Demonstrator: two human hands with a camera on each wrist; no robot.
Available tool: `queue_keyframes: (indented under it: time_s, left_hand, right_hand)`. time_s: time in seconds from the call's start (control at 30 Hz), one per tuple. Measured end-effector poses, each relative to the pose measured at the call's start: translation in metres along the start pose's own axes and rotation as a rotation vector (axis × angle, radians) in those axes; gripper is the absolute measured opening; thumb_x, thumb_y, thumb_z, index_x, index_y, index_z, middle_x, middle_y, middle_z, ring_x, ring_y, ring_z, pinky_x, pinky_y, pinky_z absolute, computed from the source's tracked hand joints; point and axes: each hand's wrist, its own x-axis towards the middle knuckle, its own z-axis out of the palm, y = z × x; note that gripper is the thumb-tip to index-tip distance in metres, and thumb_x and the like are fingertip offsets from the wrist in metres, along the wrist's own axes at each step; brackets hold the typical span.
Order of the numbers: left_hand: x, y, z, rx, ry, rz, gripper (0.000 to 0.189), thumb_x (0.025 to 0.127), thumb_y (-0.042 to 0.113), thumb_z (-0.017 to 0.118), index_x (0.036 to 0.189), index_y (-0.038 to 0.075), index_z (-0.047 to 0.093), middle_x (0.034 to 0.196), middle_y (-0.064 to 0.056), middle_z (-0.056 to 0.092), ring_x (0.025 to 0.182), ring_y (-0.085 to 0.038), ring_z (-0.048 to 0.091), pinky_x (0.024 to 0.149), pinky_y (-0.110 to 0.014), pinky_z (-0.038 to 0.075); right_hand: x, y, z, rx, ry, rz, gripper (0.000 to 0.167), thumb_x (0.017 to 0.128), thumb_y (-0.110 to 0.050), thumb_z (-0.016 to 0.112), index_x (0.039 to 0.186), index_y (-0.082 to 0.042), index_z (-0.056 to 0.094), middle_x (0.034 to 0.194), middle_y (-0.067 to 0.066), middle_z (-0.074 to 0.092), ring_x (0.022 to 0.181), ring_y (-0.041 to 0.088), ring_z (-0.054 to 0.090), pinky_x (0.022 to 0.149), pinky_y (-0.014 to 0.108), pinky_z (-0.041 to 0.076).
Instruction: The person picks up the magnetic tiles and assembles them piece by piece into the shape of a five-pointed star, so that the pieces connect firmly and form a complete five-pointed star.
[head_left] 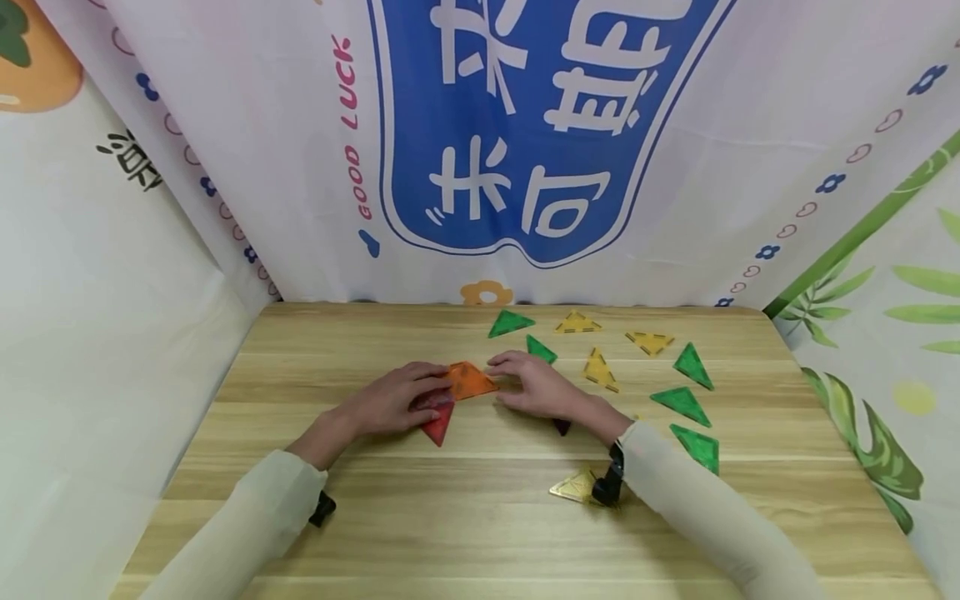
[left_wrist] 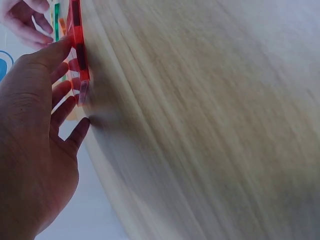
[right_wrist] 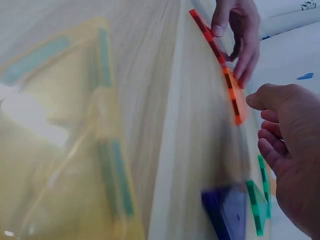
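My left hand (head_left: 386, 400) holds a red triangular magnetic tile (head_left: 440, 425) flat on the table, thumb on the near side and fingers on the far side. Touching the red tile is an orange triangular tile (head_left: 471, 382), its left end close to the left fingertips. My right hand (head_left: 543, 387) is just right of the orange tile, its fingers loosely bent around nothing. In the right wrist view, the right thumb appears close to the orange tile (right_wrist: 240, 105); contact cannot be told. A dark purple tile (right_wrist: 232, 210) lies near the right hand, mostly hidden in the head view.
Several green tiles (head_left: 681, 405) and yellow tiles (head_left: 577, 322) lie scattered at the back and right of the wooden table (head_left: 420, 533). A yellow tile (head_left: 573, 485) lies below the right wrist. A printed curtain (head_left: 300, 167) hangs behind the table.
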Motion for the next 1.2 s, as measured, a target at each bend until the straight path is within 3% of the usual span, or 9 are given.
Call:
queue_keyframes:
  time_s: [0.4, 0.67, 0.97, 1.2]
  left_hand:
    - [0.002, 0.007, 0.000, 0.023, 0.012, -0.042, 0.053, 0.102, 0.030, 0.074, 0.149, 0.009, 0.062, 0.156, -0.016, 0.053, 0.143, -0.036, 0.049, 0.117, -0.056, 0.043]
    - [0.001, 0.006, 0.003, 0.073, 0.046, -0.101, 0.054, 0.100, 0.032, 0.076, 0.146, 0.005, 0.064, 0.153, -0.021, 0.054, 0.141, -0.040, 0.050, 0.115, -0.059, 0.044]
    - [-0.001, 0.005, 0.004, 0.081, 0.074, -0.134, 0.059, 0.098, 0.035, 0.078, 0.146, 0.005, 0.064, 0.150, -0.021, 0.054, 0.138, -0.041, 0.051, 0.112, -0.060, 0.046]
    - [-0.004, 0.002, 0.004, 0.061, 0.075, -0.120, 0.061, 0.098, 0.037, 0.078, 0.148, 0.006, 0.062, 0.151, -0.022, 0.053, 0.138, -0.041, 0.051, 0.114, -0.059, 0.045]
  right_hand:
    - [-0.062, 0.007, -0.029, -0.064, -0.032, 0.047, 0.049, 0.094, -0.022, 0.081, 0.137, -0.001, 0.069, 0.140, 0.015, 0.064, 0.130, 0.035, 0.061, 0.106, 0.053, 0.052]
    - [-0.091, 0.013, -0.029, -0.143, 0.030, 0.027, 0.052, 0.086, -0.027, 0.090, 0.129, -0.003, 0.073, 0.131, 0.013, 0.069, 0.120, 0.032, 0.065, 0.098, 0.052, 0.056]
    - [-0.102, 0.017, -0.023, -0.122, 0.026, 0.067, 0.050, 0.086, -0.028, 0.090, 0.128, -0.005, 0.075, 0.133, 0.010, 0.068, 0.124, 0.031, 0.062, 0.100, 0.050, 0.056]
    - [-0.096, 0.009, -0.020, -0.137, 0.043, 0.068, 0.049, 0.085, -0.032, 0.091, 0.125, -0.005, 0.077, 0.130, 0.009, 0.069, 0.123, 0.029, 0.063, 0.101, 0.048, 0.056]
